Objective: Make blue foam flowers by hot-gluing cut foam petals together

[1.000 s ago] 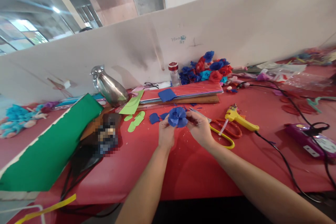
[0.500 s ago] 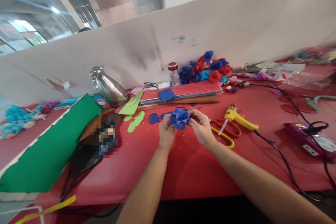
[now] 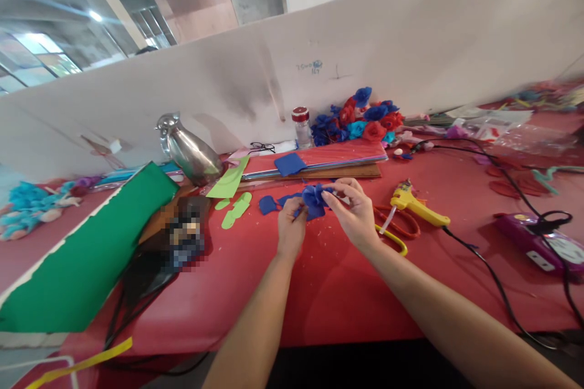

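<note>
A blue paper flower (image 3: 314,201) is held between both my hands above the red table (image 3: 328,292). My left hand (image 3: 291,228) pinches its lower left side. My right hand (image 3: 356,213) grips the flower's right edge with curled fingers. Loose blue petals (image 3: 269,203) lie on the table just left of my hands. Right of my hands rest a yellow glue gun (image 3: 417,206) and scissors (image 3: 392,228) with red and yellow handles.
A pile of blue and red paper flowers (image 3: 358,118) sits by the white partition (image 3: 410,55), with a small jar (image 3: 302,126) and a stack of paper sheets (image 3: 319,164). A metal jug (image 3: 189,152), green sheet (image 3: 86,249), green leaves (image 3: 235,209) lie left. A purple device (image 3: 538,243) with cords is right.
Both hands have lifted the blue flower slightly farther away and turned it. My right hand's fingers have shifted onto its top right edge.
</note>
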Demonstrator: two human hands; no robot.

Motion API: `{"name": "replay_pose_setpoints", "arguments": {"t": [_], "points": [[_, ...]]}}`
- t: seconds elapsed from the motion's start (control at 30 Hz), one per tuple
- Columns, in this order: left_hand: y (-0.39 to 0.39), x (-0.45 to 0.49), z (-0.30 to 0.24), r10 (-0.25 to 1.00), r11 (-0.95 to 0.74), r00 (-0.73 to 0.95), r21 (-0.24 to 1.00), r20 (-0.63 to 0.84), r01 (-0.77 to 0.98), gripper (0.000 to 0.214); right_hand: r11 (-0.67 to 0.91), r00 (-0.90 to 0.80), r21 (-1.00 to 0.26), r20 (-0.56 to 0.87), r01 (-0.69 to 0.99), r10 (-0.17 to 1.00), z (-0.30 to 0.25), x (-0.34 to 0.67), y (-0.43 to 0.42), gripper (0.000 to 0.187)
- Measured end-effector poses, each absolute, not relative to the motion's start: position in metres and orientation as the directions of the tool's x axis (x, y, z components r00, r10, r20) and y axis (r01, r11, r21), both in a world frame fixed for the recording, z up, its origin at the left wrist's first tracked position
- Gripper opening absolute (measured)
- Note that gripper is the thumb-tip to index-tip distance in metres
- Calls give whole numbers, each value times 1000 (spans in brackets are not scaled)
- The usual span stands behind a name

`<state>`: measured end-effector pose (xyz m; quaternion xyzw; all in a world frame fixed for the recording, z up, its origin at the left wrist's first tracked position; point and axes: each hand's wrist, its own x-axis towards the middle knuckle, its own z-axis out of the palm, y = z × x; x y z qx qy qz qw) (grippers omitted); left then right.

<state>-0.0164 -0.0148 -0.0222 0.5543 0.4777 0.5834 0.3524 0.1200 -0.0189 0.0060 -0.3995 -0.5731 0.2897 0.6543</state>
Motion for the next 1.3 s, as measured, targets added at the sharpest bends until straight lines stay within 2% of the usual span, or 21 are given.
{"name": "replay_pose_setpoints", "arguments": {"t": [0.27,0.5,0.73,0.9,1.13,1.3], "points": [[-18,-18,-17,905,-391,-81,892,417,226,11,562,189,-812,584,160,789,8,118,-19,12],[-14,-20,-24,890,-423,-90,882,448,208,19,601,163,-767,638,225,753,3,116,-19,8],[-16,-19,-23,858,-453,-69,813,509,365,20,593,202,-769,636,237,745,-3,114,-17,6],[-15,-20,-23,857,-466,-59,818,512,336,26,620,184,-749,660,233,728,-3,112,-19,6],[-16,-18,-22,867,-436,-51,806,495,399,19,603,228,-766,643,223,731,-4,111,-18,6],[-15,-21,-23,865,-464,-70,844,498,271,21,612,184,-758,650,226,738,0,110,-23,8]]}}
